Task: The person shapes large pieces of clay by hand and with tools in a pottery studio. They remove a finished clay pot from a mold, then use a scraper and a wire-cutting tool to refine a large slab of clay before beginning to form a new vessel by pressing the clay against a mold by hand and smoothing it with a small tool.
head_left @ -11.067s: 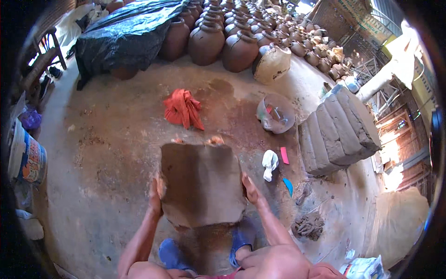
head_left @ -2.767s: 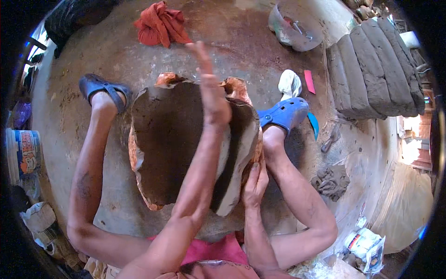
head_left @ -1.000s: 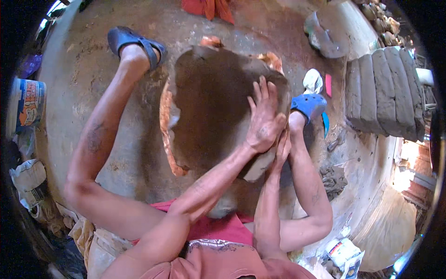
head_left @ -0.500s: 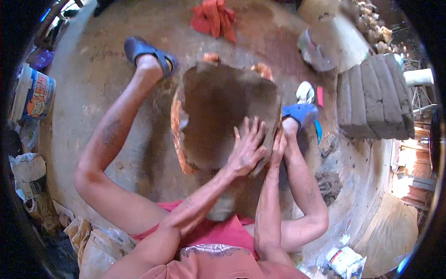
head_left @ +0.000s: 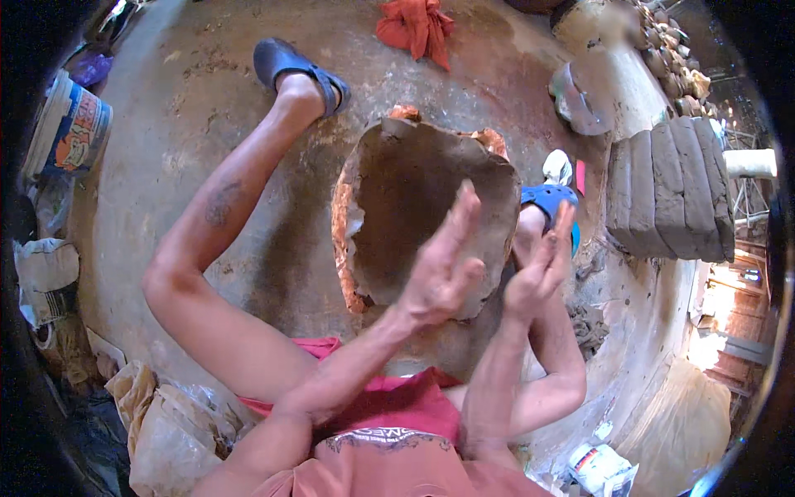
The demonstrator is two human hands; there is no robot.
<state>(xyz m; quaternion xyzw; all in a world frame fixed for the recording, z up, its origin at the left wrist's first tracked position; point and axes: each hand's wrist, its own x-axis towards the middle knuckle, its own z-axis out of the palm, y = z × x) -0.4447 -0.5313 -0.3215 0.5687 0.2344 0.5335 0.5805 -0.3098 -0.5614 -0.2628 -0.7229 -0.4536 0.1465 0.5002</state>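
Observation:
In front of me on the floor, between my legs, sits a wide hollow form lined with grey-brown wet clay [head_left: 397, 207]. An orange, chipped outer shell [head_left: 341, 240] shows along its left side and far edge. My left hand [head_left: 445, 269] is raised over the near right part of the clay, fingers stretched, slightly blurred, holding nothing. Just right of the form's edge, my right hand [head_left: 538, 269] is up with its fingers extended, also holding nothing. The two palms roughly face each other, apart.
A stack of grey clay slabs [head_left: 669, 190] stands at right, with a clay lump [head_left: 590, 330] nearer me. A curved basin-like piece [head_left: 575, 98] and red cloth [head_left: 414, 31] lie farther off. A bucket [head_left: 70, 128] stands left; my blue clogs [head_left: 300, 76] flank the form.
Both hands have come off the clay: the left lifted from its inner surface, the right from its outer right side. The whole view has shifted slightly.

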